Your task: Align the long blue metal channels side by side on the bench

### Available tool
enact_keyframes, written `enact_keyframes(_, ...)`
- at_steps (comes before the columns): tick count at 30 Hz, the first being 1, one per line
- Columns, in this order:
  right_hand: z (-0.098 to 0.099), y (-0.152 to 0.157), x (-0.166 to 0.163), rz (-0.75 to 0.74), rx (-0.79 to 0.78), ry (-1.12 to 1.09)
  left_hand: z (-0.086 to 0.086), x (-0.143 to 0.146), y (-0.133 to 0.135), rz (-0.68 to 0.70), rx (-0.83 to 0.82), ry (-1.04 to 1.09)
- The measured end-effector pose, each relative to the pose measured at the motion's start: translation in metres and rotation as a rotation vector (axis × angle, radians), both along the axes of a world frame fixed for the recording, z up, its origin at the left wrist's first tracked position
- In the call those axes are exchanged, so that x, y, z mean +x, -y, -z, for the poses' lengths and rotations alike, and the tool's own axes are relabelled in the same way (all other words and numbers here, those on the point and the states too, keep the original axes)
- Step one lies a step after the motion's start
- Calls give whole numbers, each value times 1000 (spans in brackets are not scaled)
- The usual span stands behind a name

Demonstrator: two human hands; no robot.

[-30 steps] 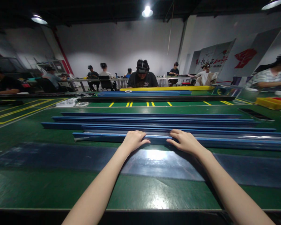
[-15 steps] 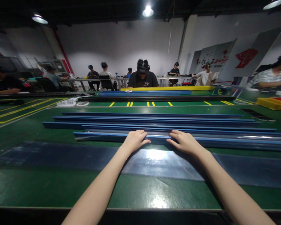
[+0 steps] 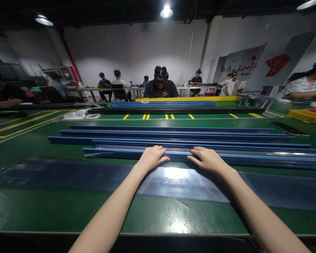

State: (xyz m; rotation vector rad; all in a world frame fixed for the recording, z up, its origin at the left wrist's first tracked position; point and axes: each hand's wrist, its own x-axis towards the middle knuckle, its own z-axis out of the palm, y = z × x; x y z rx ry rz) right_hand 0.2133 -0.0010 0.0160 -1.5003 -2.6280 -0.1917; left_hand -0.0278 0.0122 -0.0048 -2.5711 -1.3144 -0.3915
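A long blue channel strip lies crosswise on the green table, nearest to me of several blue strips. My left hand is closed over its near wall, fingers over the top edge and thumb on the front side. A short way to the right, my right hand grips the same wall in the same manner. The fingertips of both hands are partly hidden inside the channel. Between me and the channel, a flat clear plastic sheet lies under my forearms and reflects the lamp light.
More blue strips lie parallel just beyond. A phone rests at the right, near a yellow tray. Farther back are a black strip and a yellow strip. A co-worker sits opposite.
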Motion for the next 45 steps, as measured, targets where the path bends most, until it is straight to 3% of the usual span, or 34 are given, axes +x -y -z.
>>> enact_keyframes(45, 1, 0, 0, 3, 3, 5, -1, 1, 1, -15, 25, -38)
